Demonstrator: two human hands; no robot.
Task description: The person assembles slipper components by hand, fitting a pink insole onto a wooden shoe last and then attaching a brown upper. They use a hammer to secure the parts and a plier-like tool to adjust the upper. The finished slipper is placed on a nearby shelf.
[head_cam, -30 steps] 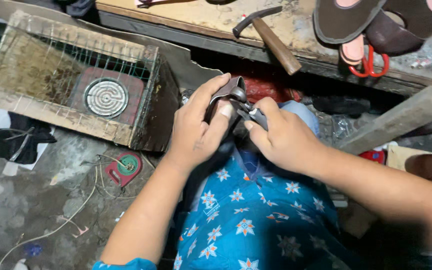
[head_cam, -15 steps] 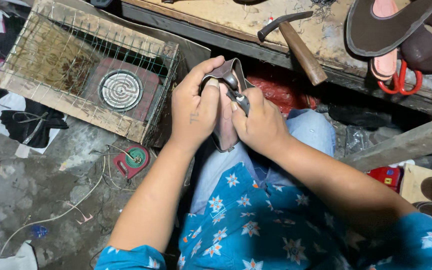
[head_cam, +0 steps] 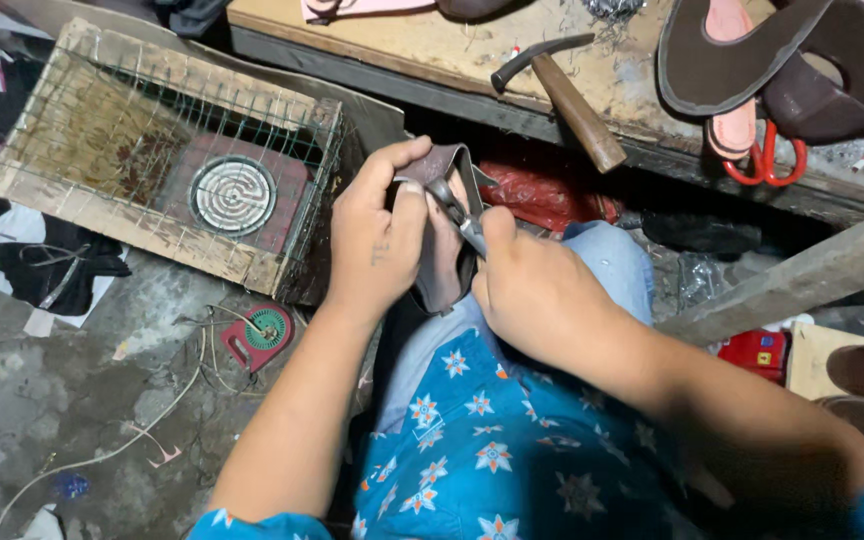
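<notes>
A wire-covered wooden crate fills the upper left, a round heater coil inside it. Along the top runs the bench, with a hammer pointing down-right, dark soles and red scissors at upper right. At centre, the left hand is closed around a dark shoe upper, its long axis roughly vertical. The right hand is clenched on pliers, whose nose points up-left and meets the upper's top edge.
</notes>
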